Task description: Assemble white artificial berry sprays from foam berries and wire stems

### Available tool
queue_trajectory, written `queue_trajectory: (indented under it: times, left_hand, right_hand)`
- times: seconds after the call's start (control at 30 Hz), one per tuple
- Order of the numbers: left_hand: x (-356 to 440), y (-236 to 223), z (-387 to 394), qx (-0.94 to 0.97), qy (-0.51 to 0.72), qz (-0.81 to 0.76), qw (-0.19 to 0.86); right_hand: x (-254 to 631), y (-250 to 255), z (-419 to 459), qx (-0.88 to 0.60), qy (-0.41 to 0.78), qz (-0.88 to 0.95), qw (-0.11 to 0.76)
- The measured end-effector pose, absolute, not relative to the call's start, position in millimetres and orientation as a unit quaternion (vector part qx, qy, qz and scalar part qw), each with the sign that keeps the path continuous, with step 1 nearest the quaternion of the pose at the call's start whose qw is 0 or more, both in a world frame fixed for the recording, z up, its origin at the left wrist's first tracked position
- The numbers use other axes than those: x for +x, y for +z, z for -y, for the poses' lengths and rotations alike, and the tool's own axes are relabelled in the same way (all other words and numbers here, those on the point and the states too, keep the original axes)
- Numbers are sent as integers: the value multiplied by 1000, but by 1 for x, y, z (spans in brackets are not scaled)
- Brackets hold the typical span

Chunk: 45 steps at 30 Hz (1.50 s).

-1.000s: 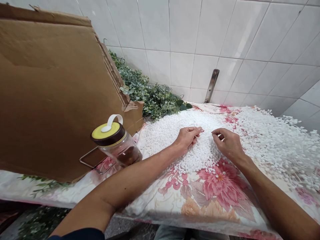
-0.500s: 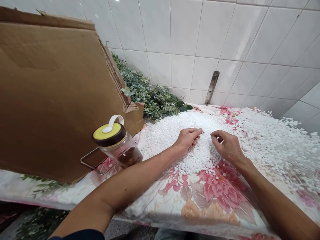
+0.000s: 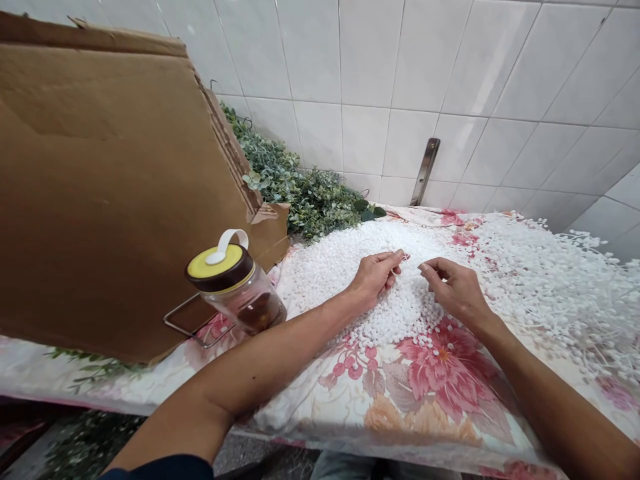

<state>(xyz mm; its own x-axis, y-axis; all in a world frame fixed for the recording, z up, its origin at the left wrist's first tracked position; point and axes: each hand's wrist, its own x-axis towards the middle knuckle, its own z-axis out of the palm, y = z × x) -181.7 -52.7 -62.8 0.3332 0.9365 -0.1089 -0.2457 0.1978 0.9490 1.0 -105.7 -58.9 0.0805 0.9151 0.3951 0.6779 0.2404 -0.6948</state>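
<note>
The left hand (image 3: 375, 280) is resting on a heap of white beads (image 3: 330, 280), its fingers (image 3: 393, 260) pressing together at the tips — whether they are pinching anything is too small to tell — while the right hand (image 3: 455, 290) is curving over the heap just beside it, fingers slightly apart. The heap is lying on a floral cloth (image 3: 445, 380), with a jar (image 3: 235, 290) near the left hand

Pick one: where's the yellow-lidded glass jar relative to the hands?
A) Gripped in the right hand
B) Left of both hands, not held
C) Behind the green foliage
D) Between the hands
B. The clear glass jar with a yellow lid sits on the floral cloth, left of the left hand; neither it nor the right hand holds it.
</note>
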Motion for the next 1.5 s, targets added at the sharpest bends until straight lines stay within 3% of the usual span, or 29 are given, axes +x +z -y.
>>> queue_trajectory:
  times: [0.17,0.53,1.07,1.5]
  left_hand:
    - [-180,-68,53,488,423,-342,682]
    - [-176,-64,63,534,407,-321,668]
    - [-175,-63,65,518,442,-328,655]
    - [-175,-65,64,469,434,-335,693]
  right_hand:
    - [-12,-66,107,-563,386,572,455]
    - [-20,-64,108,-454,586,417,526]
    - [-25,-63,108,-502,552,401,532]
    - [-21,-71,108,-555,383,551,492]
